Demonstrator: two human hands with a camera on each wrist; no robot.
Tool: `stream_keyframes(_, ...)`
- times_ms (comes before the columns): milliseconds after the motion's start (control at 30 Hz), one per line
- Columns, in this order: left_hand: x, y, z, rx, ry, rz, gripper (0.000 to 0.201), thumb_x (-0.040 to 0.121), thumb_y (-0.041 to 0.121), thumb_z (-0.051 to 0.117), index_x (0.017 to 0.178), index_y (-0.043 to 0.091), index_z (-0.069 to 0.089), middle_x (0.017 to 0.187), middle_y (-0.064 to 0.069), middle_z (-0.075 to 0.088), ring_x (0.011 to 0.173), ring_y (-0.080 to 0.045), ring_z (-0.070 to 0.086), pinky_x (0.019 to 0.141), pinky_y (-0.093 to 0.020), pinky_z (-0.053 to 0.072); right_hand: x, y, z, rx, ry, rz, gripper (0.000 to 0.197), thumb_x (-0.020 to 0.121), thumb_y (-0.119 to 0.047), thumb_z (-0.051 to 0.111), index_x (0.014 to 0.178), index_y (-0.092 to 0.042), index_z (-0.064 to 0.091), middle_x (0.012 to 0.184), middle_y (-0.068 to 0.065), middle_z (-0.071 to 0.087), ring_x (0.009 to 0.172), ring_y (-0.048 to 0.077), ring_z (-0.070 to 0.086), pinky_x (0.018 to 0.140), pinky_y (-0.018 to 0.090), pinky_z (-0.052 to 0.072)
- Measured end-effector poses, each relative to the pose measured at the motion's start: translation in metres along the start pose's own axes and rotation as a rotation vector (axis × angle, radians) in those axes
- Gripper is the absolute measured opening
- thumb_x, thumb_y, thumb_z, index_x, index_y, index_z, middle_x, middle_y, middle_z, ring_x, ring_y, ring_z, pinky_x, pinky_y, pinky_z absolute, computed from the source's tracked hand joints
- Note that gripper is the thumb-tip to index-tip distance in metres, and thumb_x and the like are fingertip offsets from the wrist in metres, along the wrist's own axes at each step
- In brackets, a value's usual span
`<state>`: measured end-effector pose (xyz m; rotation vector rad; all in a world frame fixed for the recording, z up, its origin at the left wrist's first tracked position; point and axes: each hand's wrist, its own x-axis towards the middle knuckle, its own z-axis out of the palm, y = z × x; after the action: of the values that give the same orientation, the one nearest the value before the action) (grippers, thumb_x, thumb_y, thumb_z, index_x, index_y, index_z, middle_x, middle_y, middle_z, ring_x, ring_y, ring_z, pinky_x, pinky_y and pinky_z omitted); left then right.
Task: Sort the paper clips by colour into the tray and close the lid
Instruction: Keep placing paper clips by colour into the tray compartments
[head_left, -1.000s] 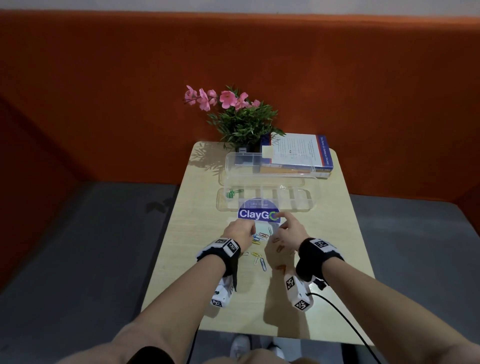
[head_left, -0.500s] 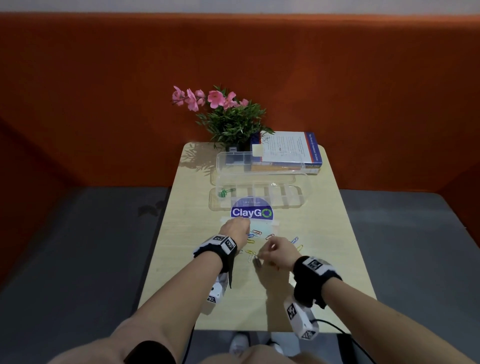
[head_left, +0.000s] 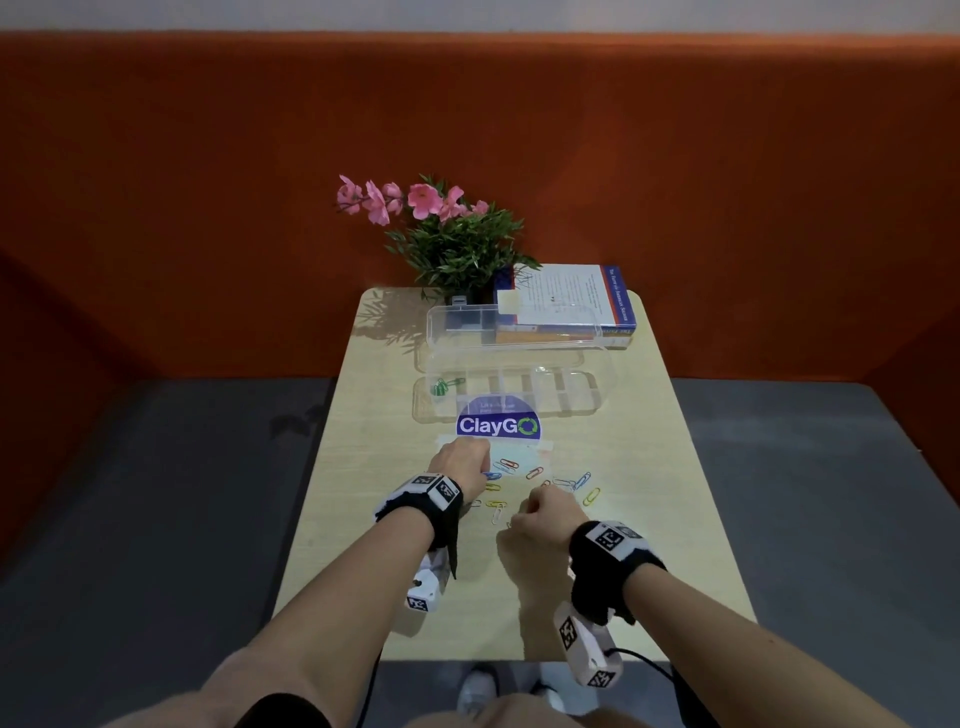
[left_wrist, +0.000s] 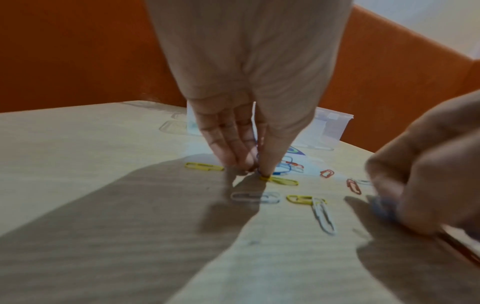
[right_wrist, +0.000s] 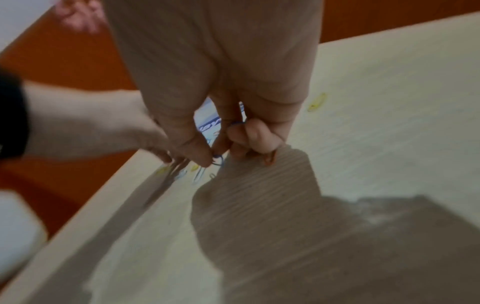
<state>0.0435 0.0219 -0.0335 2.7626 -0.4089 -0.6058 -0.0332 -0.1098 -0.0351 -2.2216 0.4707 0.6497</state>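
Orange wall behind small wooden table (head_left: 675, 545). Left hand (head_left: 460, 462) pinching blue clip (left_wrist: 281, 171) among scattered clips. Right hand (head_left: 543, 517) curled around blue clips (right_wrist: 217, 159). Tray (head_left: 592, 400) beyond, lid (head_left: 467, 322) up, green clips (head_left: 441, 387) inside. Risk: neighbouring yellow clip (left_wrist: 284, 181) snagging, colours mixing.

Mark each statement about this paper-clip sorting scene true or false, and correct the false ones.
1. The clear tray has its lid open. True.
2. The green paper clips lie in the tray's leftmost compartment. True.
3. The right hand is empty. False: its fingers pinch a blue paper clip.
4. All loose clips are already in the tray. False: yellow, red, blue and white clips lie on the table near the hands.
5. The book lies beside the flowering plant at the far end of the table. True.
6. The left hand rests on the tray. False: it is down among the loose clips, near the ClayGo sticker.
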Motion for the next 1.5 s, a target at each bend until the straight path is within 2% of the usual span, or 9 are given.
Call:
stream_keyframes(133,-0.006,-0.006,0.0,-0.07,0.034,0.011,0.01,0.083,0.006,0.057,0.083,0.017,0.059,0.103,-0.008,0.068,0.095,-0.027,0.063,0.075,-0.033,0.047,0.003,0.018,-0.031,0.572,0.042,0.1,0.017,0.072,-0.001,0.064,0.059,-0.008,0.056,0.059,0.011,0.058,0.046,0.018,0.05,0.047,0.023,0.041)
stream_keyframes(333,-0.016,-0.01,-0.01,-0.335,0.16,-0.113,0.016,0.078,0.009,0.064,0.071,0.022,0.058,0.082,-0.003,0.069,0.079,-0.022,0.064,0.065,-0.026,0.05,0.012,0.034,-0.083,1.107,0.051,0.178,0.02,0.086,0.006,0.041,0.1,-0.003,0.052,0.078,0.019,0.062,0.05,0.018,0.042,0.039,0.024,0.042)
stream_keyframes(467,-0.026,-0.012,-0.014,-0.601,0.266,-0.195,0.012,0.075,0.004,0.067,0.069,0.013,0.062,0.065,-0.002,0.064,0.058,-0.02,0.059,0.056,-0.029,0.052,0.029,0.036,-0.098,0.802,0.136,0.149,0.015,0.084,-0.006,0.048,0.069,-0.005,0.051,0.038,0.002,0.051,0.05,0.02,0.036,0.049,0.027,0.028)
stream_keyframes(633,-0.031,-0.023,-0.031,-0.744,0.285,-0.24,0.023,0.079,0.004,0.072,0.066,0.017,0.058,0.069,-0.005,0.063,0.063,-0.02,0.059,0.064,-0.028,0.05,0.034,0.03,-0.091,-0.094,0.018,-0.049,0.007,0.081,-0.014,0.062,0.088,-0.013,0.06,0.092,0.006,0.066,0.082,0.022,0.06,0.064,0.025,0.042)
stream_keyframes(733,-0.032,-0.025,-0.038,-0.84,0.285,-0.275,0.022,0.079,0.0,0.071,0.068,0.014,0.058,0.063,-0.008,0.062,0.059,-0.021,0.056,0.063,-0.03,0.049,0.032,0.032,-0.088,-0.364,-0.008,-0.109,0.019,0.082,-0.017,0.061,0.071,-0.025,0.048,0.108,0.009,0.067,0.103,0.028,0.06,0.075,0.025,0.037)
stream_keyframes(1000,0.012,0.005,-0.067,-0.977,0.251,-0.331,0.025,0.079,-0.004,0.07,0.067,0.014,0.057,0.062,-0.006,0.062,0.052,-0.014,0.055,0.052,-0.019,0.05,0.023,0.032,-0.092,-0.367,-0.019,-0.045,0.009,0.084,-0.024,0.053,0.077,-0.021,0.049,0.091,0.002,0.055,0.086,0.021,0.052,0.072,0.026,0.039)
stream_keyframes(1167,0.05,0.016,-0.078,-0.957,0.277,-0.419,0.023,0.079,0.004,0.073,0.064,0.015,0.058,0.065,-0.006,0.065,0.063,-0.02,0.064,0.076,-0.03,0.058,0.02,0.04,-0.102,-0.002,-0.029,-0.044,0.016,0.081,-0.021,0.064,0.07,-0.018,0.054,0.079,0.0,0.061,0.073,0.017,0.054,0.052,0.019,0.036)
stream_keyframes(1333,0.065,0.018,-0.085,-0.939,0.241,-0.448,0.008,0.084,0.002,0.067,0.077,0.005,0.067,0.06,-0.007,0.063,0.056,-0.019,0.061,0.06,-0.024,0.055,0.018,0.045,-0.103,0.164,-0.037,-0.021,0.015,0.083,-0.012,0.063,0.069,-0.016,0.057,0.068,-0.001,0.057,0.056,0.01,0.047,0.043,0.017,0.036)
stream_keyframes(1500,0.07,0.018,-0.085,-0.854,0.246,-0.459,0.016,0.084,0.003,0.062,0.07,0.005,0.068,0.076,-0.014,0.071,0.081,-0.027,0.069,0.088,-0.04,0.059,0.021,0.046,-0.103,0.256,-0.021,0.005,0.015,0.076,-0.007,0.071,0.066,-0.015,0.062,0.062,0.0,0.057,0.049,0.01,0.043,0.04,0.018,0.031)
